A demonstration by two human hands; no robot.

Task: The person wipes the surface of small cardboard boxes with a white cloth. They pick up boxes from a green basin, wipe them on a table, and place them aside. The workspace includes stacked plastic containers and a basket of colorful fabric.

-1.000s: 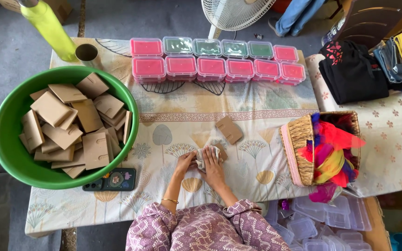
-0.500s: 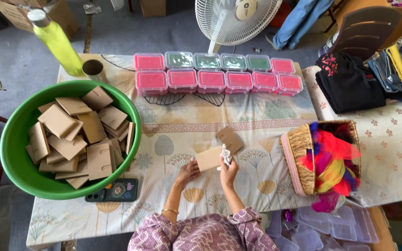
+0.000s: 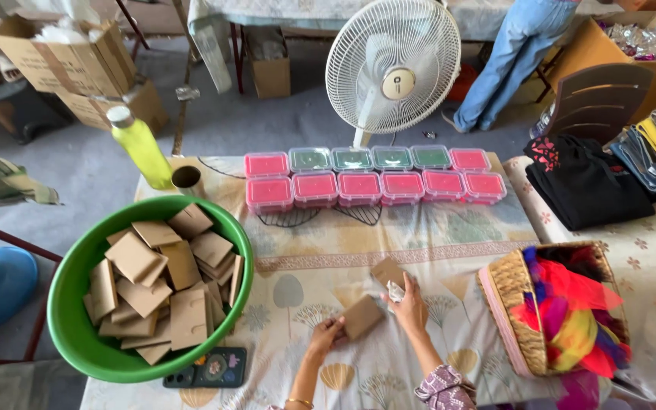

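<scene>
My left hand [image 3: 325,335] grips a small brown cardboard packet [image 3: 361,316] just above the patterned tablecloth [image 3: 449,243]. My right hand [image 3: 412,306] is closed on a small clear wrapper [image 3: 395,291] and touches the packet's right end. A second brown packet [image 3: 388,271] lies flat on the cloth just beyond my right hand. To the left stands a big green basin [image 3: 70,334] heaped with several brown packets [image 3: 157,285].
Two rows of pink and green lidded boxes [image 3: 358,186] line the far table edge. A woven basket [image 3: 512,307] of bright feathers sits at right, a phone [image 3: 210,368] near the basin, a yellow bottle [image 3: 140,148] and cup [image 3: 186,179] at back left. A fan [image 3: 392,64] and a standing person [image 3: 510,61] are beyond.
Both hands rose from the cloth with the brown packet between them. The left hand now holds it at its left end while the right keeps the clear wrapper. The camera tilted up.
</scene>
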